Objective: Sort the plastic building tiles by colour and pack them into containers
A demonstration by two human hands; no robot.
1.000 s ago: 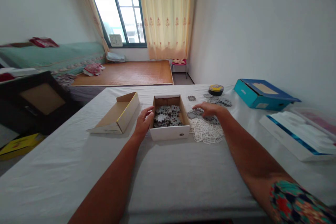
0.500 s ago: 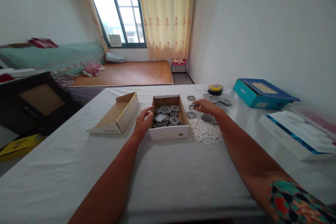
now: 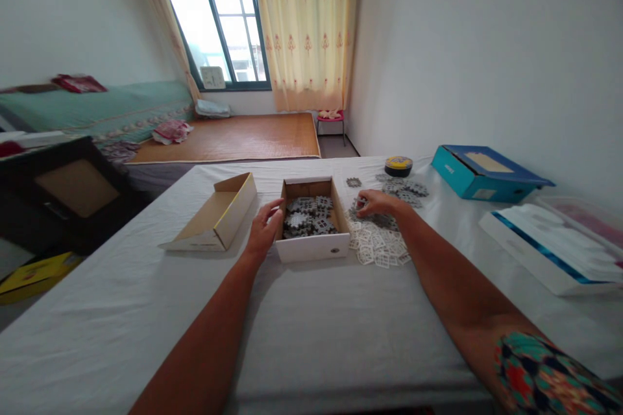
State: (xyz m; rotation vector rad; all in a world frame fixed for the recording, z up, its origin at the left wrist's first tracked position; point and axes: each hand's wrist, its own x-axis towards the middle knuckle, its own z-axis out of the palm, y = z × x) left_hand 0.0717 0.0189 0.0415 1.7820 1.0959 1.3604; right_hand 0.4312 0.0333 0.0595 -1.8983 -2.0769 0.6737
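Observation:
A small cardboard box [image 3: 314, 248] with a white front sits mid-table, holding several grey notched pieces [image 3: 308, 215]. My left hand [image 3: 263, 227] rests against the box's left wall, fingers curled around its edge. My right hand [image 3: 374, 203] is just right of the box, over loose grey pieces [image 3: 407, 189], with its fingertips pinched on a small grey piece [image 3: 358, 207]. White lattice-like pieces [image 3: 378, 245] lie in a heap under my right wrist.
An open box lid [image 3: 217, 215] lies left of the box. A round black and yellow tin [image 3: 398, 165], a blue box [image 3: 481, 174] and a white and blue tray [image 3: 540, 243] stand at the right. Beds, a window and curtains are beyond the table [image 3: 302, 331].
My right hand has drawn left from the grey pile toward the box and closed its fingertips on a grey piece. My left hand has stayed on the box's side.

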